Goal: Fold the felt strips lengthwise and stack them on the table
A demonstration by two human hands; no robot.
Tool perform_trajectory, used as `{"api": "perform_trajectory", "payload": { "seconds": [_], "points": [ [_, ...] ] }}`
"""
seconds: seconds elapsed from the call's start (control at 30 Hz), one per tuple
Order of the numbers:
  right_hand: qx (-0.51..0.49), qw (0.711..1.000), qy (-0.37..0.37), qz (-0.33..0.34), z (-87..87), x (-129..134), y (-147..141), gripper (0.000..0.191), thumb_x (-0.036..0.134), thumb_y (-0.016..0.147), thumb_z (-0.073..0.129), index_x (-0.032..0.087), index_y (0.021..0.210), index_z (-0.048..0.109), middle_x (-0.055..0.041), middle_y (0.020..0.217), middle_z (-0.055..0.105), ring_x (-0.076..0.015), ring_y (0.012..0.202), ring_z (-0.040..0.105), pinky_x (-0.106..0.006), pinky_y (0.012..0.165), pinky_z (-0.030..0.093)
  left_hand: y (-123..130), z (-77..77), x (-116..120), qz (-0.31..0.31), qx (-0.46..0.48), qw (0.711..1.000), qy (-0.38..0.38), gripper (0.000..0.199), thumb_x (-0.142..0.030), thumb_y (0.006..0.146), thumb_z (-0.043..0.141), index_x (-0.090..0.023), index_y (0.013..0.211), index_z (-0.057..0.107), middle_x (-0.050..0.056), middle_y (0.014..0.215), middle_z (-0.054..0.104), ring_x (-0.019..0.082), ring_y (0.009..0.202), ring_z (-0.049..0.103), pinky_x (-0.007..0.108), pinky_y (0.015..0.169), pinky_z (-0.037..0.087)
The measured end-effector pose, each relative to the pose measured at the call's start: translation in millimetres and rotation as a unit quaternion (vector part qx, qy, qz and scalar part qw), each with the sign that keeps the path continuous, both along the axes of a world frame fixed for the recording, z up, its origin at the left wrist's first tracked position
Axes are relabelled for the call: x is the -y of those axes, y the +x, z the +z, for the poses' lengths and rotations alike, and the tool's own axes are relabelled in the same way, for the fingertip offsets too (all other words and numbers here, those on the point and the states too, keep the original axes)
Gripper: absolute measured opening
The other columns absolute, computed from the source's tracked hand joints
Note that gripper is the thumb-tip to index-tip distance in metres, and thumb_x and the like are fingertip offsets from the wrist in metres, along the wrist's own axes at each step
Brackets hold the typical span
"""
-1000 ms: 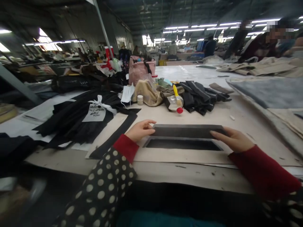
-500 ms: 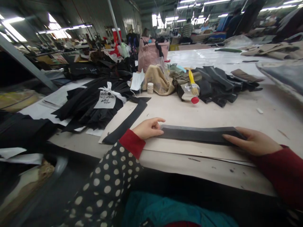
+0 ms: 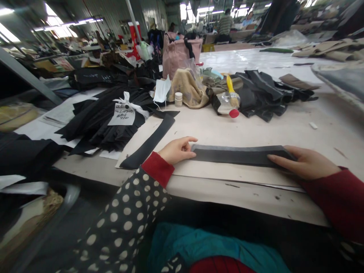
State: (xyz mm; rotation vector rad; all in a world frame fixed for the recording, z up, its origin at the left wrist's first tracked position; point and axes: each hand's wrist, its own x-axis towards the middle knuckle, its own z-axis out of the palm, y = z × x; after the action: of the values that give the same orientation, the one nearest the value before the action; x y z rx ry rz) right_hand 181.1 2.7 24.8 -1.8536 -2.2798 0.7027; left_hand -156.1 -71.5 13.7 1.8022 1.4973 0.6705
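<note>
A long dark strip of material (image 3: 233,156) with a greyer upper border stretches between my two hands, over a pale board (image 3: 210,171). My left hand (image 3: 178,149) pinches its left end between thumb and fingers. At the other end, my right hand (image 3: 305,161) grips the strip, thumb on top and fingers hidden underneath. Left of my left hand, a second black strip (image 3: 150,146) lies slantwise on the pale board.
Behind on the left is a tied bundle of black pieces (image 3: 96,117) with a handwritten tag (image 3: 122,115). Farther back are a small white jar (image 3: 178,99), a face mask (image 3: 162,91), a yellow-handled brush (image 3: 231,91), dark scraps (image 3: 264,94) and a pink bag (image 3: 180,55).
The whole scene sits slightly higher in the picture, as the view has tilted down a little. Both hands keep hold of the strip in much the same place.
</note>
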Motion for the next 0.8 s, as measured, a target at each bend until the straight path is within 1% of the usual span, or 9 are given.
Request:
{"api": "perform_trajectory", "payload": {
  "seconds": [0.13,0.3,0.4,0.57,0.67,0.8],
  "points": [
    [0.013,1.0,-0.001,-0.018,2.2,4,-3,0.032,0.048,0.067,0.051,0.022,0.083,0.061,0.0002,0.069,0.063,-0.0171,0.066,0.057,-0.027,0.063,0.04,0,-0.9,-1,0.0,-0.007,1.0,0.003,0.048,-0.025,0.068,0.058,-0.014,0.113,0.046,-0.006,0.062,0.044,0.006,0.056,0.041,0.019,0.056,0.034],
    [0.021,1.0,0.007,-0.005,0.7,3,-3,0.034,0.049,0.067,0.051,0.02,0.082,0.061,-0.0009,0.07,0.062,-0.0174,0.068,0.055,-0.027,0.063,0.039,1,-2.4,0,-0.003,-0.029,0.999,0.012,0.047,-0.025,0.069,0.056,-0.016,0.115,0.045,-0.006,0.064,0.045,0.007,0.057,0.041,0.019,0.057,0.034],
    [0.008,1.0,0.024,0.011,-0.3,4,-3,0.034,0.047,0.068,0.05,0.019,0.082,0.061,-0.0024,0.072,0.062,-0.0173,0.069,0.055,-0.027,0.064,0.039,2,-3.4,2,-0.002,-0.055,0.998,0.02,0.046,-0.025,0.071,0.054,-0.018,0.116,0.043,-0.005,0.065,0.044,0.007,0.057,0.041,0.02,0.057,0.034],
    [-0.002,0.997,0.073,0.033,-5.1,5,-4,0.035,0.047,0.069,0.047,0.016,0.079,0.06,-0.0041,0.069,0.059,-0.017,0.065,0.053,-0.028,0.061,0.039,1,-4.7,3,0.009,-0.104,0.991,0.087,0.049,-0.025,0.069,0.056,-0.021,0.115,0.042,-0.002,0.079,0.042,0.008,0.062,0.04,0.021,0.06,0.037],
    [-0.019,0.992,0.102,0.067,-10.9,3,-2,0.034,0.045,0.069,0.047,0.015,0.079,0.06,-0.0043,0.073,0.059,-0.0163,0.067,0.053,-0.027,0.063,0.041,2,-3.6,3,-0.001,-0.114,0.989,0.099,0.041,-0.025,0.071,0.054,-0.022,0.11,0.045,0.0,0.084,0.041,0.009,0.065,0.041,0.023,0.063,0.039],
    [-0.041,0.981,0.149,0.116,-16.4,1,1,0.03,0.041,0.07,0.046,0.017,0.079,0.061,-0.0044,0.08,0.058,-0.0155,0.073,0.054,-0.027,0.069,0.042,3,0.5,2,-0.031,-0.131,0.987,0.086,0.024,-0.027,0.073,0.05,-0.02,0.096,0.053,0.001,0.086,0.041,0.011,0.07,0.043,0.024,0.066,0.04]
  ]
}}
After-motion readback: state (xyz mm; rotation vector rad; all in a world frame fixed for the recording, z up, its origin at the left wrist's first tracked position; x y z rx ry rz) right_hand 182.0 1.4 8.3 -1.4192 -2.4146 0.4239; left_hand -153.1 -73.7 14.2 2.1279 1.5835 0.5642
